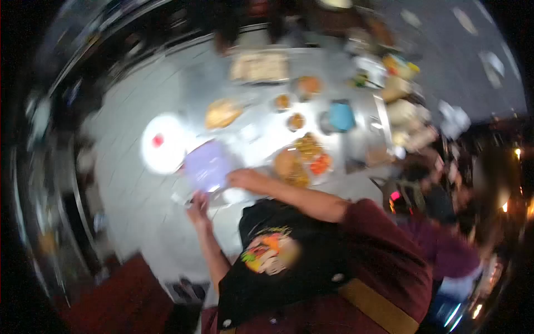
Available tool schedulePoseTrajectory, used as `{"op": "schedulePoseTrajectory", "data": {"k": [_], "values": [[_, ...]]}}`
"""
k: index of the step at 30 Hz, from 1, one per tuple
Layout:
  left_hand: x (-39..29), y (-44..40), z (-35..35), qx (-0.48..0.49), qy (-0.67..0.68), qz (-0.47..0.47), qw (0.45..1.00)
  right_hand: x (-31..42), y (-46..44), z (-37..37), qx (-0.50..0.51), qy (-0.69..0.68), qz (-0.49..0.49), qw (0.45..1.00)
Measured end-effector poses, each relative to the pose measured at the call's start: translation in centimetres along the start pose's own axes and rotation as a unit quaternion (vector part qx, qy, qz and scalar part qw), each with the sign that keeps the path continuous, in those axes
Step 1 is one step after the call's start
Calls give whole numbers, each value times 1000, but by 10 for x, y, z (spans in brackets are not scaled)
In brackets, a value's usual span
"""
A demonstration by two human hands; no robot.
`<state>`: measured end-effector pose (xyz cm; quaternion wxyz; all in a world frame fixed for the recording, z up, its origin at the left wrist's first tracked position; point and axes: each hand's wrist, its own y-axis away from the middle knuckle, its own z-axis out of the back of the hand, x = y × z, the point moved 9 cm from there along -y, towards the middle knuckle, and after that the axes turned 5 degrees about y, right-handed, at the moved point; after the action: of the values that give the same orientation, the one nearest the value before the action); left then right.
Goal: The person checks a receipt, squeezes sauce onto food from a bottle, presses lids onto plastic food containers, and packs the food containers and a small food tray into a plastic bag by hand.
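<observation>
By the worktop's (192, 89) near left corner, left hand (197, 205) and right hand (243, 179) sit at the purple packet's (208, 166) near and right edges, probably steadying it, but blur means I can't tell if either's gripping.

No label, brand, number or sign can be read. Faint, pale, curved lettering (273, 230) is noted above the multicoloured printed picture (269, 254) on the black cloth apron (317, 245); its characters are blurred beyond reading.
</observation>
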<state>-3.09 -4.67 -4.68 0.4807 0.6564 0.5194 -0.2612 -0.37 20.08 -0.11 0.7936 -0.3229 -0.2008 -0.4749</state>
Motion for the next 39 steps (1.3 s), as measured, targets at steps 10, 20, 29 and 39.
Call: {"op": "schedulePoseTrajectory", "data": {"k": [10,20,29,39], "values": [[-8,-18,-34,-80,-115,60,988,-9,108,266,-269,171,-205,925],[-4,0,-3,-88,-165,38,982,-95,387,646,-455,270,-451,719],[38,134,-17,-322,-124,60,937,-273,400,685,-251,168,-526,795],[64,174,-103,-280,-138,17,950,-222,404,727,-279,165,-456,829]]}}
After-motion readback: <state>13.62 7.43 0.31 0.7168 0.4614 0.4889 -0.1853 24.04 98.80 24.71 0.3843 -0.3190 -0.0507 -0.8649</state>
